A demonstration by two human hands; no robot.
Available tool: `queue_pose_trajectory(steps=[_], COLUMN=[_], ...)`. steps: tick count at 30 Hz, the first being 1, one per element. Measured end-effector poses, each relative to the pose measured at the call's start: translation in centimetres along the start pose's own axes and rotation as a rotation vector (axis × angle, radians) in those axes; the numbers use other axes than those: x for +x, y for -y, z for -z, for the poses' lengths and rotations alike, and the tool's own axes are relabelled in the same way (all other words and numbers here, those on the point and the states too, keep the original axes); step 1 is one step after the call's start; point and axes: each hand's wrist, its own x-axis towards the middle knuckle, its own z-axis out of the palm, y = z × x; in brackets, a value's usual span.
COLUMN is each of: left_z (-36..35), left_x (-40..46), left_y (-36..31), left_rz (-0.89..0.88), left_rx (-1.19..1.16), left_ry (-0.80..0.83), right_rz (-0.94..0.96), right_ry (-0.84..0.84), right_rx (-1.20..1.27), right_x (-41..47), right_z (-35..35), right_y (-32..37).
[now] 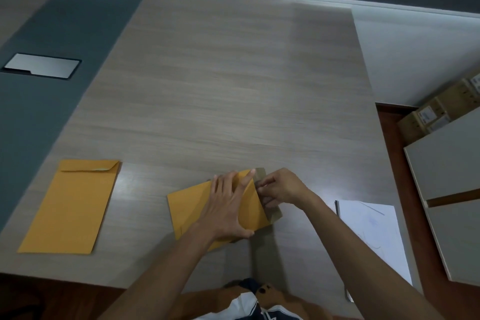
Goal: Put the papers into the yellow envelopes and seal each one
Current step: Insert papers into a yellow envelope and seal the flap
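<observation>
Two yellow envelopes on the desk (pixel 233 86): one envelope (pixel 70 205) lies flat at the near left, flap folded down, untouched. The second envelope (pixel 192 205) sits near the front edge, centre, turned at an angle, flap end toward the right.

One stack of white papers (pixel 374 231) at the near right, just beside the right forearm, faint pen lines on the top sheet.

Left hand (pixel 228 208): fingers straight and spread, palm pressing flat on the second envelope, index finger along the fold.

Right hand (pixel 280 187): fingers curled, pinching the envelope's brownish flap (pixel 261 173) at its right end.

Desk is light wood-grain with a dark grey strip down the left side holding one silver cable-port lid (pixel 42 65). White wall behind. Brown floor to the right, cardboard boxes (pixel 439 112) against the wall, one pale cabinet (pixel 449 171) beside the desk.
</observation>
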Motion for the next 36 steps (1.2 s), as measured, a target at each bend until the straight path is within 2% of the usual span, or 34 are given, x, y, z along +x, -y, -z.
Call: queue_pose_trajectory(steps=[3, 5, 9, 14, 20, 26, 29, 32, 36], left_z=[-1.1, -1.7, -2.2, -2.3, -2.3, -2.4, -2.2, -2.1, -1.7], left_x=[0.5, 0.8, 1.0, 0.9, 0.9, 0.9, 1.0, 1.5, 2.7], left_y=[0.7, 1.0, 1.4, 1.7, 1.5, 1.8, 1.8, 1.7, 1.7], left_rz=[0.041, 0.053, 0.053, 0.052, 0.054, 0.043, 0.06, 0.175, 0.293], left_rx=[0.043, 0.072, 0.097, 0.097, 0.112, 0.124, 0.137, 0.14, 0.138], left_ry=[0.049, 0.089, 0.127, 0.122, 0.127, 0.106, 0.087, 0.029, 0.013], right_rz=[0.165, 0.257, 0.337, 0.324, 0.322, 0.33, 0.259, 0.14, -0.042], right_ry=[-0.262, -0.359, -0.371, -0.275, -0.287, -0.394, -0.483, -0.604, -0.739], right_rx=[-0.201, -0.368, -0.517, -0.656, -0.621, -0.353, -0.095, 0.243, 0.524], right_x=[1.0, 1.5, 2.4, 3.3, 3.8, 3.9, 3.8, 4.1, 4.6], right_z=[0.0, -0.3, -0.8, -0.7, -1.0, -0.3, 1.7, 4.4, 8.3], right_y=[-1.5, -2.6, -3.7, -3.5, -3.9, -3.2, -2.8, -3.5, -5.7])
